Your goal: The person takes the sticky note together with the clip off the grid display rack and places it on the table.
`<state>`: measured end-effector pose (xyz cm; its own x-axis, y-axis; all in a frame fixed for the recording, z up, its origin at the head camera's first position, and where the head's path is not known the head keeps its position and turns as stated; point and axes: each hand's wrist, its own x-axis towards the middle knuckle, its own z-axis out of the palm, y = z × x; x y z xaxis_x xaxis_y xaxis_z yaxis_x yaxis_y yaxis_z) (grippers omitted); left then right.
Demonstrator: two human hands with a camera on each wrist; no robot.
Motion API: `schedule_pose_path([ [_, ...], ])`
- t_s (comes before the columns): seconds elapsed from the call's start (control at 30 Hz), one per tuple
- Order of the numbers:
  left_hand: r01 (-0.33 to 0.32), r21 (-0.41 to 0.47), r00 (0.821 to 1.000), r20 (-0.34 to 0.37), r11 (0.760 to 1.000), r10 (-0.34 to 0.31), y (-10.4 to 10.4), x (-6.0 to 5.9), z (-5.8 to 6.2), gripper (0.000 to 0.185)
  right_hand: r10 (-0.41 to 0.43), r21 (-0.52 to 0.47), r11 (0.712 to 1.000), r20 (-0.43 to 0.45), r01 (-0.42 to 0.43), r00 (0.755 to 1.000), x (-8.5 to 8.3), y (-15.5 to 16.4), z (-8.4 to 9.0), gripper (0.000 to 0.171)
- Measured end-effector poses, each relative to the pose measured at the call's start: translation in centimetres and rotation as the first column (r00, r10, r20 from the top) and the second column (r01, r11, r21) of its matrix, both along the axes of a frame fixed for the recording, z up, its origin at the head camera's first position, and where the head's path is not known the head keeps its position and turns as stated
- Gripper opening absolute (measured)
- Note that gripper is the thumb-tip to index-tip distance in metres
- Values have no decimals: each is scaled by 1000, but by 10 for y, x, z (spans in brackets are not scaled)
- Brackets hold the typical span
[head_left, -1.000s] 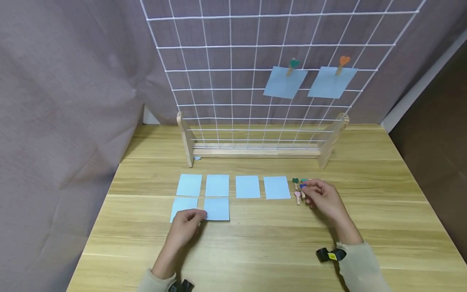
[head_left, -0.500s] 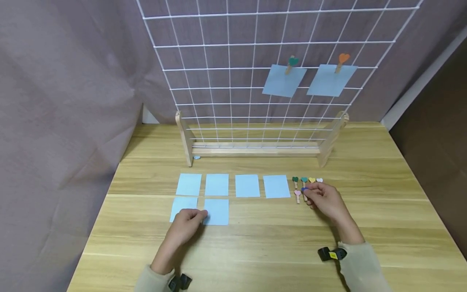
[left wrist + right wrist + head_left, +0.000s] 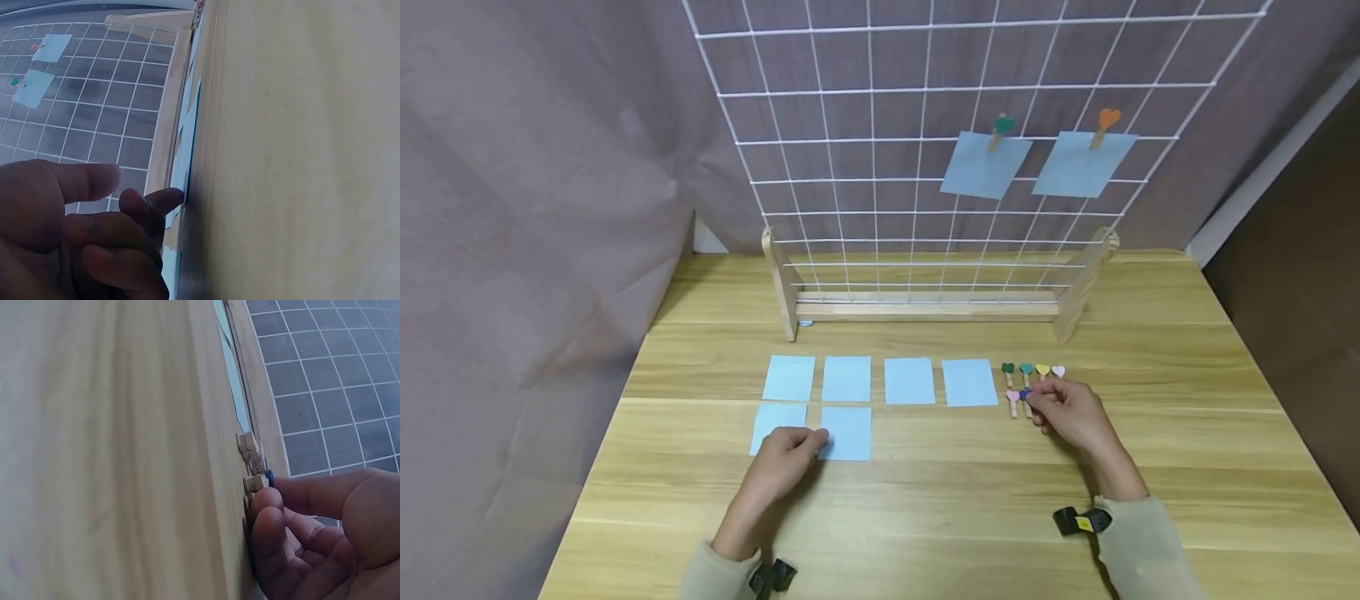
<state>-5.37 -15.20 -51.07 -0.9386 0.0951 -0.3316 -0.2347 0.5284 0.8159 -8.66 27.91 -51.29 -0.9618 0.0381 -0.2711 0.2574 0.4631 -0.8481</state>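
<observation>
In the head view, the left hand (image 3: 786, 462) touches the left edge of a light blue paper square (image 3: 847, 435) in the lower row with a fingertip. Its thumb stands apart from that fingertip in the left wrist view. At the right, the right hand (image 3: 1069, 417) pinches a small wooden clothespin with a blue heart (image 3: 1026, 395) between thumb and finger. A pink-heart clothespin (image 3: 1012, 402) lies just left of it. Behind lie clothespins with dark green (image 3: 1007, 369), teal (image 3: 1026, 369), yellow (image 3: 1042, 370) and white hearts (image 3: 1058, 372). The fingers partly hide the blue one.
Several more blue paper squares (image 3: 909, 381) lie in rows on the wooden table (image 3: 940, 517). Behind them stands a white wire grid (image 3: 874, 179) on a wooden base (image 3: 925, 312). Two blue squares hang from it by a green-heart clothespin (image 3: 1002, 127) and an orange-heart clothespin (image 3: 1108, 120).
The paper square under the left hand has slid slightly toward the person. The right hand has moved the blue-heart clothespin slightly nearer the person, beside the pink one, uncovering the yellow and white ones.
</observation>
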Motion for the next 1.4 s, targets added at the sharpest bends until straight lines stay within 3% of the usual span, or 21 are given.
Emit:
schedule_pose_path([
  [0.87,4,21,999,-48,1000,-3,4,-2,2,44,-91,-35,995,-10,91,996,0,2,-2,25],
  [1.2,30,69,995,-94,997,-24,13,-4,10,27,-134,-17,991,-151,133,979,1,-3,7,34],
  [1.4,5,169,989,-143,986,20,23,-7,10,22,-124,-66,991,-188,114,974,-2,-12,13,34],
])
